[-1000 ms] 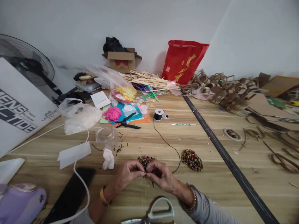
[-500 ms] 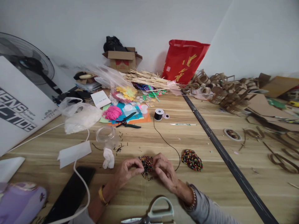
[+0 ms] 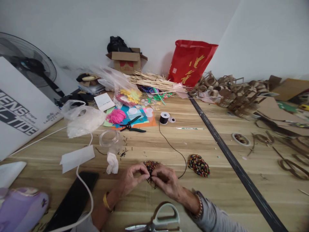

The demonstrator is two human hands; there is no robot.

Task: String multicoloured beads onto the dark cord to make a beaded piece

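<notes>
Biggest of all, the wood table (image 3: 229, 199), with the beads (image 3: 151, 165) under the fingers as the middle of the clock
Far off at one o'clock, a tall red bag (image 3: 184, 64)
At eight o'clock, well out, a long black slab (image 3: 70, 201), lying flat, with a white wire (image 3: 91, 203) over its edge
Close in at five o'clock, scissors (image 3: 165, 222), flat, with no hand on them
At eleven, black snips (image 3: 130, 128)
Left hand (image 3: 129, 180) at eight and right hand (image 3: 173, 184) at four, both right next to the beads
At three o'clock, apart from both hands, a second bead bunch (image 3: 198, 166)
In the middle, the beads, in a bright little heap on the table, partly hidden by fingers
Just past twelve, a spool (image 3: 164, 120), with black string (image 3: 186, 165) curving past two and three, then out of sight by the right hand
Left fingertips (image 3: 146, 176) and right fingertips (image 3: 154, 174) each pinched to the thumb; too tiny to tell of any hold on string or bead
Half a second ago, hands farther apart; now, tips together again over the heap, so back to close bead work
</notes>
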